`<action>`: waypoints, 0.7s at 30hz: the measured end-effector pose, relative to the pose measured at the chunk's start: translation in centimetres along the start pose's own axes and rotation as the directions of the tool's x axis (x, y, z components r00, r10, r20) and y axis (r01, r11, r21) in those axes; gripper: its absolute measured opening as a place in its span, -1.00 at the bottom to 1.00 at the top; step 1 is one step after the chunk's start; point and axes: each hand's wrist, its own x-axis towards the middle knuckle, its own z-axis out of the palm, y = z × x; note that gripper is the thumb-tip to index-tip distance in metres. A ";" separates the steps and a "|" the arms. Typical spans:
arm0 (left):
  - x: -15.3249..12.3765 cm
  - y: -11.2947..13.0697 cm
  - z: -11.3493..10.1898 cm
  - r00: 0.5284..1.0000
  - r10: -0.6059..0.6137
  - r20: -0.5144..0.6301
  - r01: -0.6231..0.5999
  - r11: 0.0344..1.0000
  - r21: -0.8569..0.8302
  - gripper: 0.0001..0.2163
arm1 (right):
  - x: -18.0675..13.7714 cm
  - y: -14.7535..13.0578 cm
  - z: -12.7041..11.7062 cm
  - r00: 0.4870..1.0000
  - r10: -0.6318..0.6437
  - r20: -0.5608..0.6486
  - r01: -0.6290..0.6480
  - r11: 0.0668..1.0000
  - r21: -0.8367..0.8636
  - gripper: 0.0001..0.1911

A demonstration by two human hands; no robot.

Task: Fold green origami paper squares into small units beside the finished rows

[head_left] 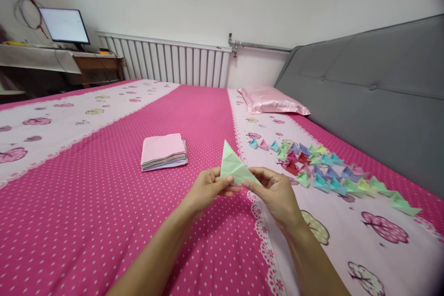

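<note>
Both my hands hold a folded light green paper triangle [234, 164] above the pink dotted bedsheet [86, 203]. My left hand [208, 187] pinches its lower left corner with fingers closed. My right hand [275, 192] grips its lower right edge, fingers curled round the paper. A stack of square coloured papers [163, 151], pink on top, lies on the bed to the left of my hands. Several small folded paper boats [322, 169] in green, blue, pink and red lie in rows to the right.
A pink satin pillow [272, 100] lies at the head of the bed beside the grey padded headboard [378, 101]. A white radiator [173, 60] lines the far wall. A lit monitor [64, 25] stands on a desk at far left.
</note>
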 end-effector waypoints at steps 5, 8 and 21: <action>0.1 0.0 0.0 0.987 0.022 -0.161 -0.027 0.999 -0.029 -0.76 | -0.1 -0.2 0.1 0.997 0.073 -0.027 -0.070 0.993 0.099 -0.65; 0.2 -0.1 0.0 0.960 0.065 -0.273 -0.078 0.996 -0.037 -0.77 | -0.1 -0.3 0.1 0.996 0.072 -0.047 -0.067 0.992 0.106 -0.64; 0.5 -0.1 -0.4 0.956 0.085 -0.282 -0.126 0.984 -0.130 -0.78 | 0.1 -0.2 -0.3 0.985 0.056 -0.162 -0.046 0.997 0.064 -0.69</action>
